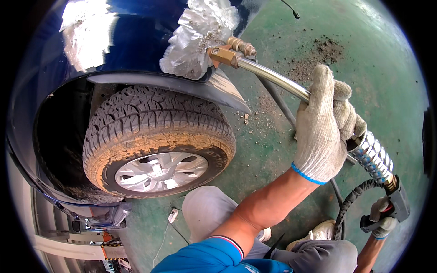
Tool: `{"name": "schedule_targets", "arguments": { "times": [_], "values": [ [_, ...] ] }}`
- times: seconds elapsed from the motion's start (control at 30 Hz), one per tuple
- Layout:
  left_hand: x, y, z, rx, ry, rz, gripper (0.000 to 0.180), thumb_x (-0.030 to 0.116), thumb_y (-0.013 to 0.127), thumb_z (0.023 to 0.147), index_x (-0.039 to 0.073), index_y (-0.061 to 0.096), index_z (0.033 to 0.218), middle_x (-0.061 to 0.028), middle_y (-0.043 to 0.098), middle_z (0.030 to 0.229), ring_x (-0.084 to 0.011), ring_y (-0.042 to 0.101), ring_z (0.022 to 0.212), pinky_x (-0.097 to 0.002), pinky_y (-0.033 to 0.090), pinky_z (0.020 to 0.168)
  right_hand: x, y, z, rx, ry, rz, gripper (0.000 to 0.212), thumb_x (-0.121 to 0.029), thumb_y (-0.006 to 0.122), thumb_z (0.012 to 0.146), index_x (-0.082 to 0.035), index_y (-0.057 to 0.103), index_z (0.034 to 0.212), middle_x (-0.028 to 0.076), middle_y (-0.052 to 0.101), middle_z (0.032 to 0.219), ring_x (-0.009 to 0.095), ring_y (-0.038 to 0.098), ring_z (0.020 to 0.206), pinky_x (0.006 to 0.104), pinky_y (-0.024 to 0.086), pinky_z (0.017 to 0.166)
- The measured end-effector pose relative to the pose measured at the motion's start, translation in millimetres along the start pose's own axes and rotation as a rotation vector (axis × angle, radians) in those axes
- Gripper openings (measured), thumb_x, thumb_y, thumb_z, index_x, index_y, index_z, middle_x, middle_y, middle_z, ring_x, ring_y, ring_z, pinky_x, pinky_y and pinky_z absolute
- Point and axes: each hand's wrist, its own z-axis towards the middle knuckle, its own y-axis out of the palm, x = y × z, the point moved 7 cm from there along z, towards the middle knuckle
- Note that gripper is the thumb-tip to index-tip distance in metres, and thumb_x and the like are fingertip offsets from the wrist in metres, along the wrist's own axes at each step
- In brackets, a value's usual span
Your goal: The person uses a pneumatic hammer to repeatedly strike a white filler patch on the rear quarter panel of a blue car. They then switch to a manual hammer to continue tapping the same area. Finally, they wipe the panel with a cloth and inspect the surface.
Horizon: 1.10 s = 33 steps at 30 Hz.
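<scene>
Both hands, in off-white knit gloves, are on a dent puller (pixel 273 78), a long polished rod with a brass head (pixel 224 56) at its far end. That head meets a bare sanded patch (pixel 193 43) on a dark blue car body panel. My left hand (pixel 322 132) is closed around the rod, one finger stretched along it. Below it is a ridged chrome cylinder (pixel 374 157). At the lower right my right hand (pixel 384 223) grips the black pistol handle (pixel 398 202); its fingers partly cover a red trigger. A thick black cable (pixel 353 200) runs from the handle.
A treaded tyre (pixel 159 113) with a silver wheel (pixel 161 172) sits under the arch, beside a dark mud flap (pixel 230 93). Dirt crumbs (pixel 318 52) lie scattered on the green floor. A second sanded patch (pixel 87 34) is farther left. My knees are close to the wheel.
</scene>
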Motion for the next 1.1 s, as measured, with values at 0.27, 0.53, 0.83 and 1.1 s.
{"name": "schedule_targets", "arguments": {
  "times": [0.27, 0.53, 0.83, 1.1],
  "values": [
    [-1, -2, 3, -0.001, 0.005, 0.068, 0.046, 0.051, 0.066, 0.106, 0.009, 0.062, 0.088, 0.0025, 0.041, 0.058, -0.0116, 0.043, 0.045, -0.0325, 0.048, 0.051, 2, 1, 1, -0.038, 0.051, 0.054, 0.051, -0.028, 0.099, 0.07, 0.001, 0.064, 0.093, 0.009, 0.061, 0.065, 0.02, 0.057, 0.048, 0.0321, 0.048, 0.046],
    [-49, -7, -13, -0.169, 0.075, 0.191, 0.033, 0.034, 0.061, 0.11, 0.003, 0.062, 0.122, -0.0028, 0.069, 0.078, -0.0188, 0.071, 0.073, -0.0423, 0.06, 0.079, 9, 10, -4, -0.009, 0.055, 0.083, 0.057, -0.029, 0.099, 0.072, 0.003, 0.062, 0.101, 0.011, 0.063, 0.068, 0.022, 0.059, 0.051, 0.0339, 0.049, 0.048],
    [27, -2, 9, -0.281, 0.202, 0.202, 0.04, 0.045, 0.053, 0.112, 0.007, 0.063, 0.116, -0.0042, 0.067, 0.075, -0.0199, 0.066, 0.067, -0.0462, 0.058, 0.084, 9, 3, -9, -0.012, 0.036, 0.08, 0.059, -0.027, 0.099, 0.072, -0.002, 0.057, 0.106, 0.009, 0.062, 0.069, 0.02, 0.059, 0.053, 0.0315, 0.048, 0.049],
    [-4, -5, -19, -0.111, 0.236, 0.319, 0.038, 0.03, 0.069, 0.107, 0.003, 0.061, 0.132, -0.0066, 0.073, 0.093, -0.0198, 0.073, 0.088, -0.0408, 0.06, 0.092, 7, 7, -6, -0.032, 0.096, 0.155, 0.054, -0.023, 0.097, 0.071, 0.001, 0.061, 0.103, 0.011, 0.063, 0.067, 0.022, 0.059, 0.05, 0.0335, 0.049, 0.048]
  ]
}}
